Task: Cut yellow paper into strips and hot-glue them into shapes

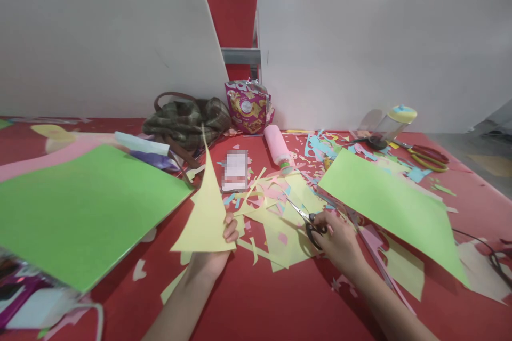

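My left hand (229, 232) grips a pale yellow sheet of paper (204, 213) by its right edge; the sheet stands up off the table and narrows to a curled point at the top. Part of that hand is hidden behind the paper. In my right hand (336, 240) is a pair of scissors (306, 218) with black handles, fingers in the loops and blades slightly apart, pointing up and left. The blades are apart from the held sheet. Beneath the scissors lie yellow paper pieces (276, 245) among small pink and blue scraps.
Large green sheets lie at left (92, 208) and right (392, 208) on the red table (256, 303). Farther back are a plaid bag (184, 120), a purple snack bag (248, 109), a pink bottle (277, 145), a clear cup (390, 128) and red-handled scissors (430, 154). White panels (380, 58) stand behind.
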`<state>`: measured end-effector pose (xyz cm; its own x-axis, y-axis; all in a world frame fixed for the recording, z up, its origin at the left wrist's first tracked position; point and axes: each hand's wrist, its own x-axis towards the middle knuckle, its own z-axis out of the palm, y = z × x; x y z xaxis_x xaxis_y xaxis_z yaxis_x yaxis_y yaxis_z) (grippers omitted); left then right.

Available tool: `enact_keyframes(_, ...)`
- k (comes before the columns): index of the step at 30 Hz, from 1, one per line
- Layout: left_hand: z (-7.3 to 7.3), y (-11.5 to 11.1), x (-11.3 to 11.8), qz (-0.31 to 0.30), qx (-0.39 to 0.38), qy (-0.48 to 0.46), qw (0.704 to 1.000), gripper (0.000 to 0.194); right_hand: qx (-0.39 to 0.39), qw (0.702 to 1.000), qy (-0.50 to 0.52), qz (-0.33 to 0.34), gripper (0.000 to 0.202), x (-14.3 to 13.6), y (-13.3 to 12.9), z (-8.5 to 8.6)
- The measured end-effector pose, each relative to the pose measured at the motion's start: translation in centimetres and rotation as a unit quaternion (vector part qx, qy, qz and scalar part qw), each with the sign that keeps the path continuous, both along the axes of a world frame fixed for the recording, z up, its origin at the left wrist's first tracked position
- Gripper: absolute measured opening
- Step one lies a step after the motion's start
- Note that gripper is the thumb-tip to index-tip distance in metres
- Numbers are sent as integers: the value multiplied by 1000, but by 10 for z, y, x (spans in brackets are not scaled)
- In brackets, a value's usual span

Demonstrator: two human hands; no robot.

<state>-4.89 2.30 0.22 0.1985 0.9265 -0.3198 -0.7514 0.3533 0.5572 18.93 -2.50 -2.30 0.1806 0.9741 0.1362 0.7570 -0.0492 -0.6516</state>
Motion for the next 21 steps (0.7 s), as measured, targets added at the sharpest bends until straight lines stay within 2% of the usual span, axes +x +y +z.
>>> enact_keyframes(8,-11,1,-3,-9,13,-34,999,15,-19,994,-72,75,9,-4,-1,5)
enact_keyframes(14,-11,0,-2,-2,5,-28,1000,18,-44,993,-68,84,7,-4,-4,5)
enact_keyframes(17,-9,0,0,-3,4,16,1000,10,-53,995,-11,87,6,-8,-5,5)
enact_keyframes(19,-6,-1,3,3,-5,67,998,4,-76,991,63,88,6,-11,-5,5)
enact_keyframes(21,-2,-2,7,15,-23,125,992,7,-113,977,159,86,7,-15,-6,5)
